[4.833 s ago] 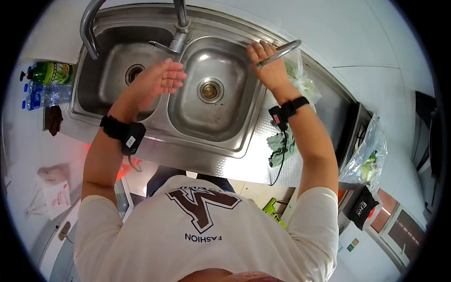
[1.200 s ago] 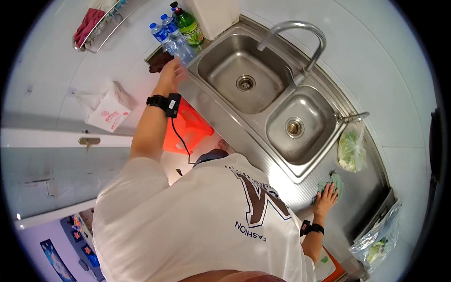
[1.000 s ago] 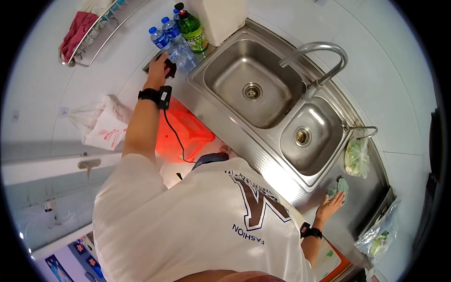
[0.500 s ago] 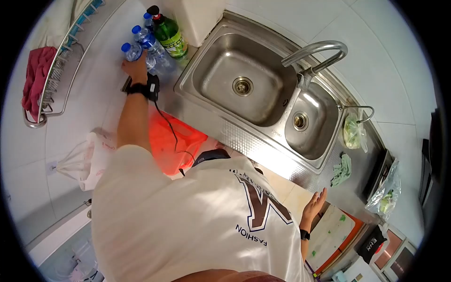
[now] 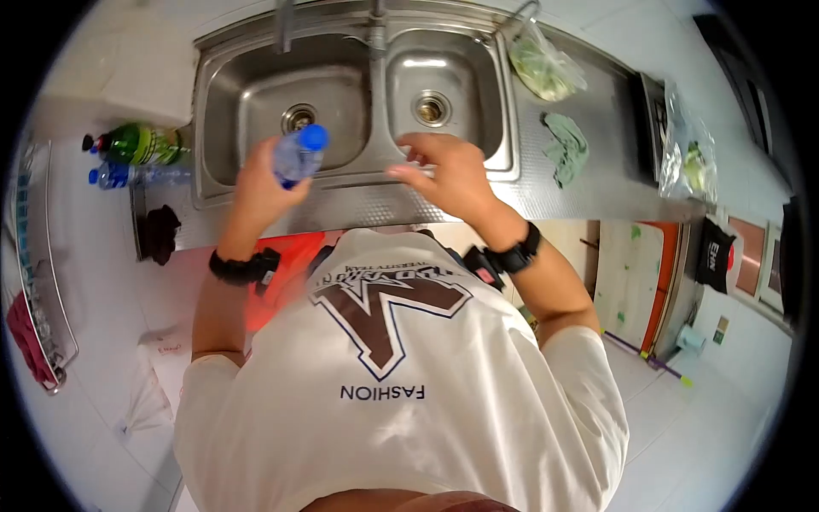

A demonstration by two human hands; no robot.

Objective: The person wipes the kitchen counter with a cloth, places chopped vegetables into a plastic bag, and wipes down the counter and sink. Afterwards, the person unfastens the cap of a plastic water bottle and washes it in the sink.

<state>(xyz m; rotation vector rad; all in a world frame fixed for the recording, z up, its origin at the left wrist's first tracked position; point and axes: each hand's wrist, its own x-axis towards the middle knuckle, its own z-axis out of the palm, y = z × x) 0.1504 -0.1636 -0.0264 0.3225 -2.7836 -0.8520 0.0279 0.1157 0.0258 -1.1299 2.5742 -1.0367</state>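
A clear plastic bottle with a blue cap is gripped in my left hand, above the front edge of the left sink basin. The bottle is tilted, its cap pointing up and to the right. My right hand hovers over the front of the right basin, thumb and fingers apart, with nothing in it. A gap separates it from the bottle.
A green bottle and clear bottles stand at the left, near a dark cloth. On the right counter are a green cloth and bagged vegetables. The faucet rises behind the basins.
My left hand has taken a bottle from the group at the left and brought it to the sink. My right hand left the green cloth and moved towards the bottle. The view has turned.
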